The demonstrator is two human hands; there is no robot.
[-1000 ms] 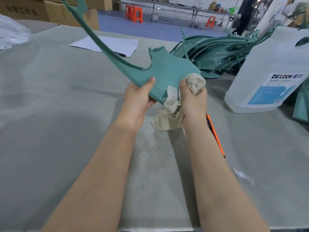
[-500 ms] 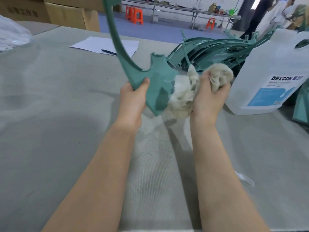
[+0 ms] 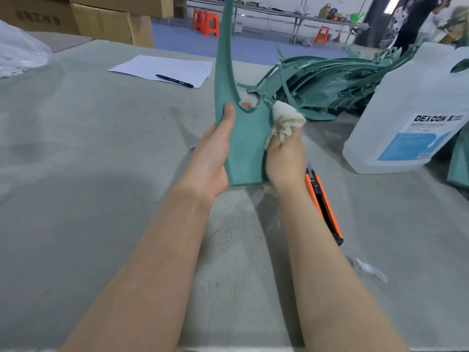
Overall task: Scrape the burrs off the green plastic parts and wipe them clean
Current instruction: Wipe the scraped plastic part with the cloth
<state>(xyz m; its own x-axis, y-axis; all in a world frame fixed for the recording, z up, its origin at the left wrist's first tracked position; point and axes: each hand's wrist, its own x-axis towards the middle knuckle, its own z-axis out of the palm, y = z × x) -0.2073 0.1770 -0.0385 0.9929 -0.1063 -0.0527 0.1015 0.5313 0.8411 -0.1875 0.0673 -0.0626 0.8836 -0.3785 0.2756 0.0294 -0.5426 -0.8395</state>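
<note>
I hold a green plastic part (image 3: 247, 138) upright above the grey table; its long thin arm rises out of the top of the view. My left hand (image 3: 215, 151) grips the part's left edge, thumb on the front face and a fingertip showing through its notch. My right hand (image 3: 285, 158) holds a crumpled beige rag (image 3: 286, 119) against the part's right edge. A pile of more green parts (image 3: 327, 85) lies behind, to the right.
An orange utility knife (image 3: 323, 204) lies on the table beside my right forearm. A large white DEXCON jug (image 3: 416, 118) stands at the right. A paper sheet (image 3: 165, 69) with a pen (image 3: 174, 80) lies farther back. Cardboard boxes (image 3: 106, 19) stand at the far left.
The green part has swung from leaning left to standing nearly upright. My right hand with the rag has slid down along the part's right edge, uncovering the orange knife.
</note>
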